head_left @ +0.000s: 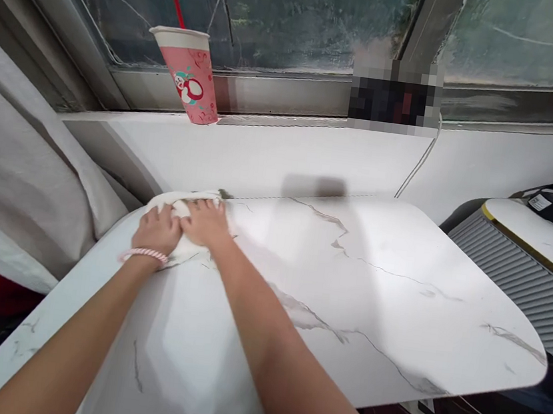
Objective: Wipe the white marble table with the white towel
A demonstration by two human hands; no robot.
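Both my hands press side by side on a white cloth [176, 203] at the far left corner of a white marble-patterned table [370, 299]. My left hand [157, 229], with a pink bracelet at the wrist, lies flat on the cloth's left part. My right hand [205, 222] rests on its right part, fingers together. The cloth is bunched under the palms and mostly hidden by them.
A pink paper cup [192, 74] with a red straw stands on the window sill behind the table. A white cable [420, 161] hangs down the wall. A second marble-topped surface [529, 238] with a black object is at right. Grey fabric [16, 188] lies at left.
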